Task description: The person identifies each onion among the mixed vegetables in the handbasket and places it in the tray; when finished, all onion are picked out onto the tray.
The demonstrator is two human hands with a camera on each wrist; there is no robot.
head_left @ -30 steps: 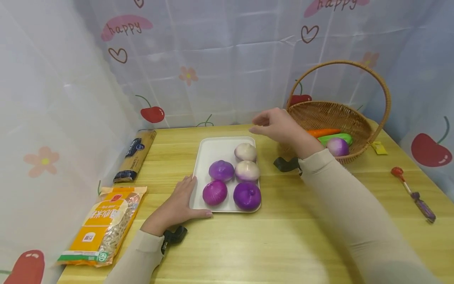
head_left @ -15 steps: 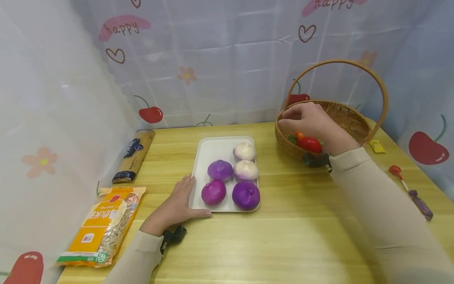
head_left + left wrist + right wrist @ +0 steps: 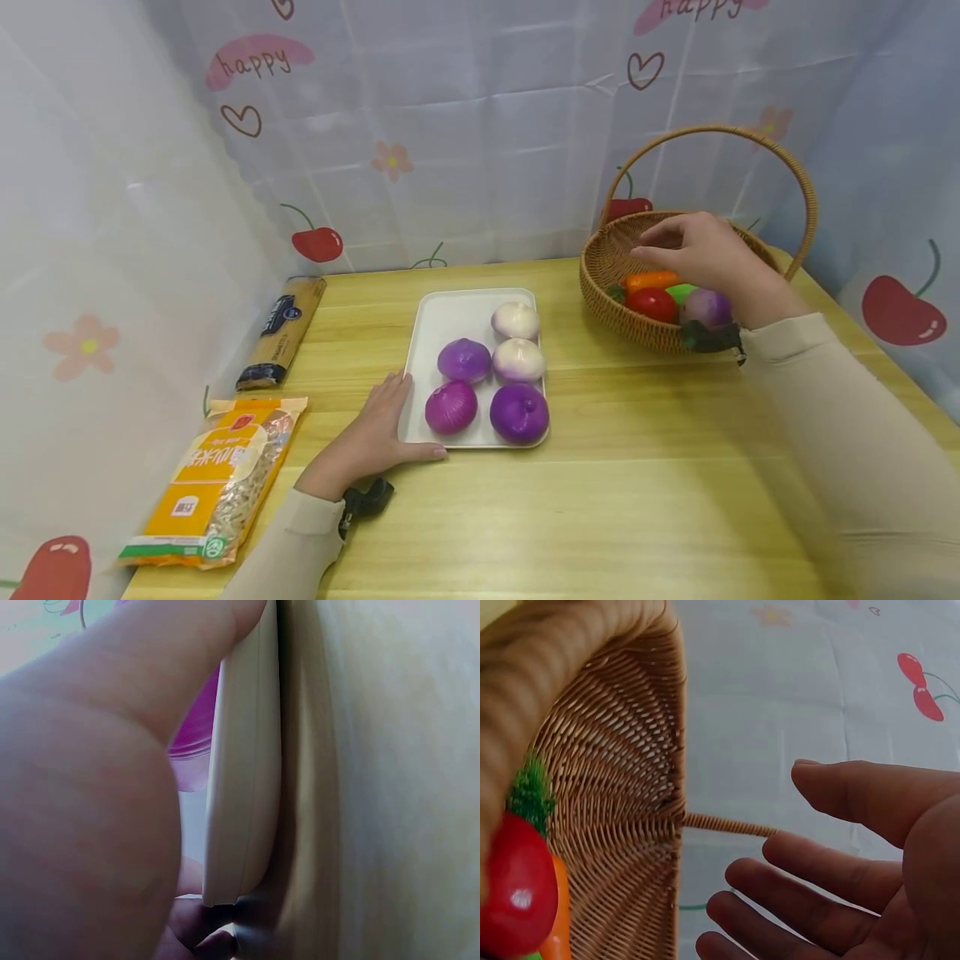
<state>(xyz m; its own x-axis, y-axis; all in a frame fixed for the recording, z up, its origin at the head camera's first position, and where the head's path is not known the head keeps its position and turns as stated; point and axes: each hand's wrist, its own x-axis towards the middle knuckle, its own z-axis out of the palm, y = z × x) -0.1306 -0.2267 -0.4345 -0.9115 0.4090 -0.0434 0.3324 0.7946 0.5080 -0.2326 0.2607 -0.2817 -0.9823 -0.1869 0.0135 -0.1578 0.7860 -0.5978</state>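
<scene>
Head view: the left hand (image 3: 367, 442) lay flat on the counter (image 3: 600, 500), fingers straight against the tray (image 3: 450, 321) of onions (image 3: 519, 412). The right hand (image 3: 705, 254) hovered over the basket (image 3: 607, 287), holding nothing.

Left wrist view: the thumb pressed the tray rim (image 3: 244, 772).

Right wrist view: fingers (image 3: 810, 919) were relaxed and apart, beside the basket wall (image 3: 622, 787) and the tomato (image 3: 514, 896).

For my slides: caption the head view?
Right hand hovers open over basket; left hand steadies onion tray.
</scene>
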